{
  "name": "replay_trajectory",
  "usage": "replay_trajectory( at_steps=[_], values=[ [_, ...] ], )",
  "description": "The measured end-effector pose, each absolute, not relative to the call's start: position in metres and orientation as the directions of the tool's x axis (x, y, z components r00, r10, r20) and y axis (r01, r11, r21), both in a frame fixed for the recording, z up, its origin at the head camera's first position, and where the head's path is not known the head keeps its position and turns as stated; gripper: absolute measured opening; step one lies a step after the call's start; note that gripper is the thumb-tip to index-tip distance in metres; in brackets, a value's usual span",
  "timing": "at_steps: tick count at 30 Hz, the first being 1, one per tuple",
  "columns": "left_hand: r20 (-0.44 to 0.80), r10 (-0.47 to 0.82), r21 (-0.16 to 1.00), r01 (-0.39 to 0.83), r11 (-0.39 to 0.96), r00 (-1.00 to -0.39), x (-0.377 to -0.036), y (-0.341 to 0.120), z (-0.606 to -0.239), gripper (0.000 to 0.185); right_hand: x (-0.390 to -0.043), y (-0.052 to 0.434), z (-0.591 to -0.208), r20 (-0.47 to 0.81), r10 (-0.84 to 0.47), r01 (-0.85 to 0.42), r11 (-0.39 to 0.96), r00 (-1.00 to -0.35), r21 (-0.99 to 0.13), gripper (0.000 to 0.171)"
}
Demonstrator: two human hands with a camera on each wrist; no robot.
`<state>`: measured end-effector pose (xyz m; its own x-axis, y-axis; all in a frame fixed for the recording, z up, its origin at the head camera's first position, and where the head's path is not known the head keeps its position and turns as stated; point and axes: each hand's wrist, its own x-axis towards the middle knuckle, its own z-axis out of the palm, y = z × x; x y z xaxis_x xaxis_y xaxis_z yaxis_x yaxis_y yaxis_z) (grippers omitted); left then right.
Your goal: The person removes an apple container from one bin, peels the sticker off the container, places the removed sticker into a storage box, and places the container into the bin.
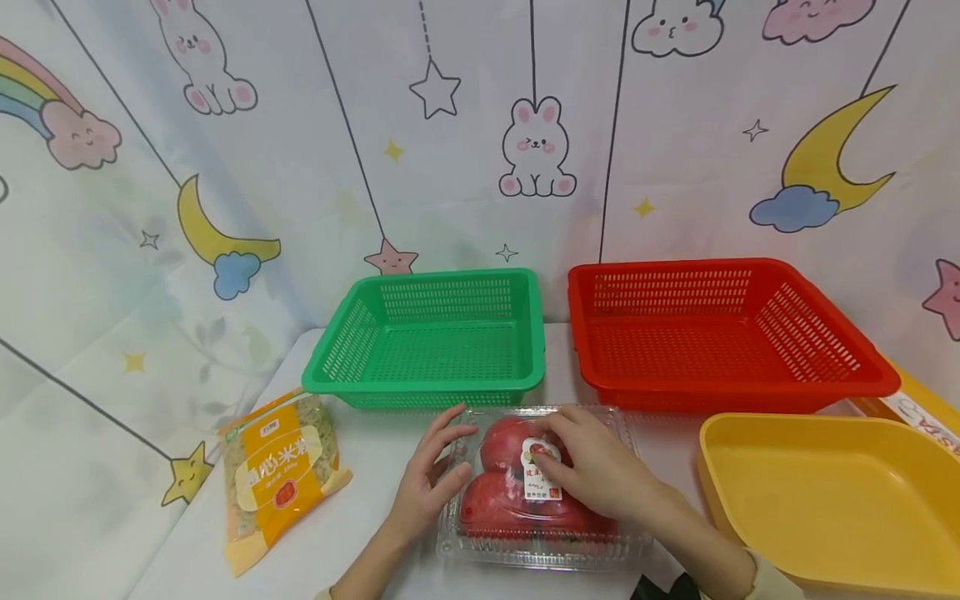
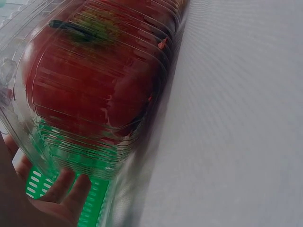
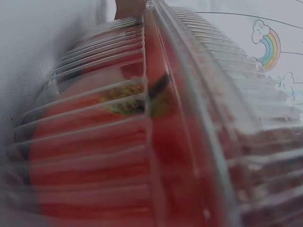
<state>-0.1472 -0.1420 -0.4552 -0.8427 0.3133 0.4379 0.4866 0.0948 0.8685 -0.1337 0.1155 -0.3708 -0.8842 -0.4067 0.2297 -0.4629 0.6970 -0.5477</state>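
A clear plastic clamshell box (image 1: pixel 540 550) of large red apples (image 1: pixel 491 500) rests on the white table in front of me. Its lid carries a white label (image 1: pixel 542 483). My left hand (image 1: pixel 423 483) is at the box's left side, fingers spread, thumb and fingertips right at the edge. In the left wrist view, its fingers (image 2: pixel 75 194) reach along the ribbed end. My right hand (image 1: pixel 607 467) rests over the lid's right part, with thumb and forefinger around the label. An apple (image 3: pixel 90 165) with a dark stem shows through the ribbed plastic in the right wrist view.
Behind the box stand a green basket (image 1: pixel 427 387) and a red basket (image 1: pixel 735 387). A yellow tray (image 1: pixel 817 500) is at the right, near an orange-edged packet (image 1: pixel 922 417). To the left lies an orange and clear food bag (image 1: pixel 285 475). A patterned curtain (image 1: pixel 465 208) hangs behind.
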Motion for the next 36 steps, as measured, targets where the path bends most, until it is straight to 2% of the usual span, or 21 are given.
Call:
replay_trajectory(
  at_steps=[6, 20, 28, 36],
  values=[
    [0.433, 0.31, 0.868, 0.485, 0.111, -0.846, -0.146, -0.143, -0.456, 0.04, -0.133, 0.112, -0.371, 0.242, -0.368, -0.439, 0.712, -0.898, -0.547, 0.016],
    [0.429, 0.309, 0.869, 0.481, 0.116, -0.849, -0.147, -0.145, -0.457, 0.04, -0.135, 0.109, -0.372, 0.246, -0.369, -0.441, 0.685, -0.896, -0.58, 0.019],
    [0.425, 0.312, 0.873, 0.476, 0.108, -0.85, -0.147, -0.144, -0.457, 0.04, -0.136, 0.112, -0.372, 0.274, -0.382, -0.469, 0.693, -0.883, -0.547, 0.016],
    [0.435, 0.323, 0.868, 0.486, 0.097, -0.841, -0.149, -0.143, -0.459, 0.04, -0.136, 0.123, -0.363, 0.248, -0.414, -0.465, 0.586, -0.876, -0.664, 0.015]
  ],
)
